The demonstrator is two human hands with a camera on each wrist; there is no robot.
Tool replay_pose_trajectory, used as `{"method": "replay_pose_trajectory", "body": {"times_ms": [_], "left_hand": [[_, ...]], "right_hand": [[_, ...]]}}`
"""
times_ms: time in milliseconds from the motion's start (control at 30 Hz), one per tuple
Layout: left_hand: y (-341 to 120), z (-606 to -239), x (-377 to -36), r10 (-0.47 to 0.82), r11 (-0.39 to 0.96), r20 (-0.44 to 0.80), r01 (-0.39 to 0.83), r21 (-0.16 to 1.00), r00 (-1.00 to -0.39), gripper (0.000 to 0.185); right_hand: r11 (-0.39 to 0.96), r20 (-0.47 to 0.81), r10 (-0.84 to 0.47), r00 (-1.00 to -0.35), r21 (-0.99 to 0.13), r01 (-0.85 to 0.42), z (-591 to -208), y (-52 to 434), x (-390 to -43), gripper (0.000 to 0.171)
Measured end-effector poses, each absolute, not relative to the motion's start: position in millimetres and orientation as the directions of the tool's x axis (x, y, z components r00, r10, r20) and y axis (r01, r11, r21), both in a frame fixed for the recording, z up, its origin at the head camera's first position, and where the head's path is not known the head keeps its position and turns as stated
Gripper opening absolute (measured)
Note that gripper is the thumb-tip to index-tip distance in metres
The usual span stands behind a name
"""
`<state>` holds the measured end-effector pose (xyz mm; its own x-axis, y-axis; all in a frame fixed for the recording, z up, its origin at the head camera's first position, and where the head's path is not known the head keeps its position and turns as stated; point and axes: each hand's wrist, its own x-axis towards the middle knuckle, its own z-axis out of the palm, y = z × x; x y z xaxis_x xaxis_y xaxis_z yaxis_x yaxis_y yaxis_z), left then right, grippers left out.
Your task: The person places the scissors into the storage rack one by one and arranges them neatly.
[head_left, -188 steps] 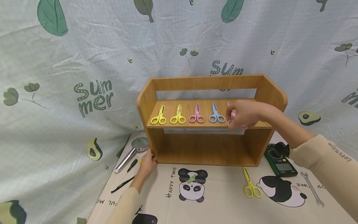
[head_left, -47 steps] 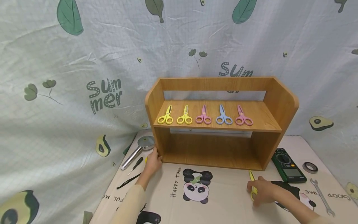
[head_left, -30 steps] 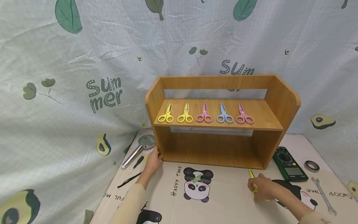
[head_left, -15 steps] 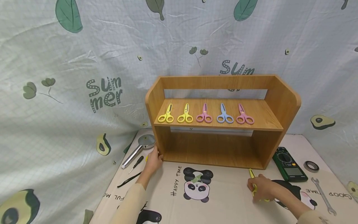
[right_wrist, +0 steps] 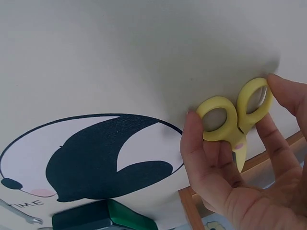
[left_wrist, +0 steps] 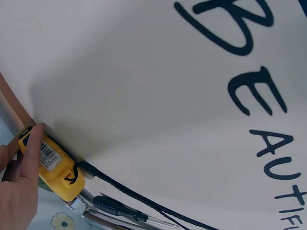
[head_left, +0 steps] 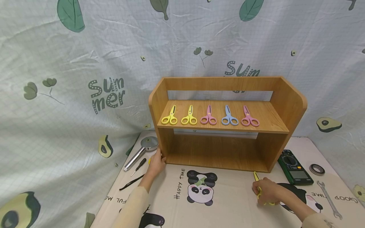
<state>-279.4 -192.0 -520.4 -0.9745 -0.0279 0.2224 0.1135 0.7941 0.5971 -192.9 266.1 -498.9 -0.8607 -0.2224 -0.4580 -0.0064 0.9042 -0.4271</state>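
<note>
Pinching the yellow scissors (right_wrist: 233,116) by their loops on the panda mat (head_left: 228,202), the right hand (head_left: 266,191) could drop them, while the open left hand (head_left: 156,164) braces the wooden shelf (head_left: 288,104).

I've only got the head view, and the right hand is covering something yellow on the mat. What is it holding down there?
Observer: The right wrist view shows the right hand pinching small yellow scissors, thumb and fingers on either side of the two handle loops.
Operator: Are they off the mat?
Observer: I cannot tell; that view shows the loops close against the mat, and no clear gap.
Operator: And the left hand by the shelf's corner, anything under it?
Observer: The left wrist view shows a finger of the left hand resting on a yellow object with a barcode label, beside the wooden shelf's base.
</note>
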Motion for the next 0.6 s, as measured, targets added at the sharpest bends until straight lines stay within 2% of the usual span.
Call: {"method": "replay_pose_trajectory", "body": {"times_ms": [600], "left_hand": [[-191.5,-518.8,-278.5,-0.038,0.794,0.216,0.101,0.599,-0.976,0.065]], "right_hand": [[0.897,-0.471,-0.205,-0.858,-0.441,0.028,-501.1,266.5,-193.5,0.030]]}}
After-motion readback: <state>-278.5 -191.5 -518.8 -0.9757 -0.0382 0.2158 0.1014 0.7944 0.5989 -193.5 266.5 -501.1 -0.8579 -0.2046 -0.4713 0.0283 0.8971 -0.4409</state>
